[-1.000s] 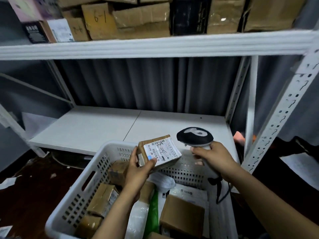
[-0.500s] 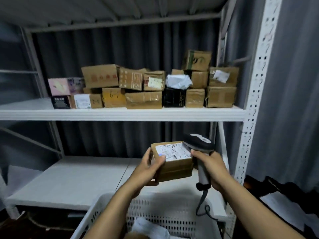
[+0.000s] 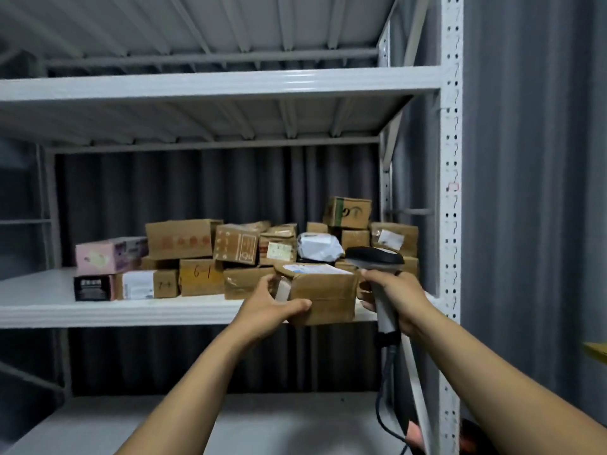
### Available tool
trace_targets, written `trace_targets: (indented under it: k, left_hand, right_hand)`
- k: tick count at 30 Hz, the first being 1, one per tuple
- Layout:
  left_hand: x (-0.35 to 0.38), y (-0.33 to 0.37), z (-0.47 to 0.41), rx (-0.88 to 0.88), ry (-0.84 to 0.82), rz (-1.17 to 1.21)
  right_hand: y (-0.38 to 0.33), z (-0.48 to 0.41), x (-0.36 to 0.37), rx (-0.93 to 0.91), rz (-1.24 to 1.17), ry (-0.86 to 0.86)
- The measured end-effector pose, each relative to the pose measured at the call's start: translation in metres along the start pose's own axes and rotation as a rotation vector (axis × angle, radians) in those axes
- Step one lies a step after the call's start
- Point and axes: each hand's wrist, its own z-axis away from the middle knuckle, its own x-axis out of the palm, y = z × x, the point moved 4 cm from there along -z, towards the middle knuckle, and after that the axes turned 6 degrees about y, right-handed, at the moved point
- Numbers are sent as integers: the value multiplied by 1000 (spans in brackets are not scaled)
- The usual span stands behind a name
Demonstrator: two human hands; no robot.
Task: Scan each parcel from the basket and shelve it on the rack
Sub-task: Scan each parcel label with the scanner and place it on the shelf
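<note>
A cardboard parcel (image 3: 323,293) is being gripped at its lower left corner by the left hand (image 3: 272,303), with the thumb on the side face and the fingers curled along the bottom front edge. A barcode scanner (image 3: 374,257) is being clasped by its handle in the right hand (image 3: 395,298), just beside the parcel's right side. The parcel is being held at the front edge of the rack's middle shelf (image 3: 98,311), before the stacked boxes (image 3: 184,238).

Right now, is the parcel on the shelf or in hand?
In hand: the left hand grips the parcel at the front of the shelf. Whether its base touches it, cannot tell.
</note>
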Motion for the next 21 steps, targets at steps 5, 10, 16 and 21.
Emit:
trace_targets:
  k: [5,10,16,21]
  left_hand:
    - [-16,26,-55,22,219,82]
    - [-8,52,-111,175,327,34]
    - [19,65,-174,289,449,-391]
    - [45,59,-207,264,440,-431]
  right_hand:
    - [-34,-45,8,-112,107,69]
    - [-61,-96,13,-227,327,208]
    - [-64,-151,14,-223,406,287]
    - [-55,-178,12,-199,433,292]
